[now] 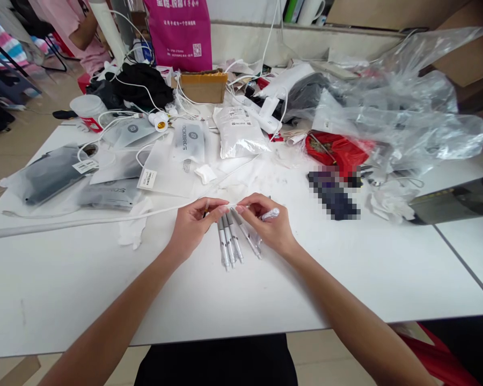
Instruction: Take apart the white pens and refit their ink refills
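Several silver-white pens [230,241] in clear wrapping lie side by side on the white table [177,305], their tips pointing away from me. My left hand [193,222] is closed at their far end, thumb and forefinger pinched, with a dark slim piece showing between its fingers. Close beside it, my right hand [268,220] pinches the far end of the clear wrapping. A white pen-like item [270,214] sticks out from under the right hand's curled fingers. The fingertips of both hands almost meet.
Frosted bags with dark contents [54,174] lie at the left, crossed by a white cable [156,212]. Farther back are a white packet [241,131], a cardboard box [203,87] and a red bag [338,153]. Clear plastic [418,123] covers the back right. A seated person [78,32] is partly visible.
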`<action>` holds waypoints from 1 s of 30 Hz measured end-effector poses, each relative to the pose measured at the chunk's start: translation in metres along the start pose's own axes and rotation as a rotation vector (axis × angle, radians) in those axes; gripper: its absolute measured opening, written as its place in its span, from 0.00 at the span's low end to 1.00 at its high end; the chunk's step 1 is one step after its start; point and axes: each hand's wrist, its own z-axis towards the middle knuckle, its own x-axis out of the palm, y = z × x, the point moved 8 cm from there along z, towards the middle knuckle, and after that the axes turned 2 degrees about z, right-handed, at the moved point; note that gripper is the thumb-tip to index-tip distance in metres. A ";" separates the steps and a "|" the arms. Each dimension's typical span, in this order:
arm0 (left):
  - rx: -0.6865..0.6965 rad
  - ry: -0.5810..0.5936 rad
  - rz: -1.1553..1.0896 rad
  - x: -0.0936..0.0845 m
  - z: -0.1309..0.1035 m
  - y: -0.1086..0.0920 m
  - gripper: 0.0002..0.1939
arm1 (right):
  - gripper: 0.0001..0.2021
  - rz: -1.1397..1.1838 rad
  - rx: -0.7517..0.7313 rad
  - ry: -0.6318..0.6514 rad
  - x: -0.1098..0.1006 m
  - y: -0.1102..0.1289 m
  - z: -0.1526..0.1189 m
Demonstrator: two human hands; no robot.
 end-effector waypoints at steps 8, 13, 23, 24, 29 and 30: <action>0.055 0.024 0.068 0.003 -0.003 -0.002 0.14 | 0.12 0.018 0.027 0.039 0.003 -0.003 0.000; 0.064 0.000 0.100 0.001 -0.004 -0.003 0.13 | 0.13 0.046 0.075 0.005 -0.001 -0.005 0.000; 0.051 -0.015 0.071 0.001 -0.003 -0.001 0.15 | 0.15 0.051 0.098 0.046 0.003 -0.009 0.000; 0.037 -0.014 0.049 0.001 -0.003 0.000 0.16 | 0.16 0.048 0.101 0.042 0.003 -0.009 -0.001; 0.051 0.057 0.047 0.008 -0.005 -0.001 0.18 | 0.18 0.032 0.106 0.048 0.006 -0.011 -0.002; 0.069 0.081 0.055 0.010 -0.005 -0.002 0.20 | 0.18 0.029 0.106 0.050 0.005 -0.011 -0.002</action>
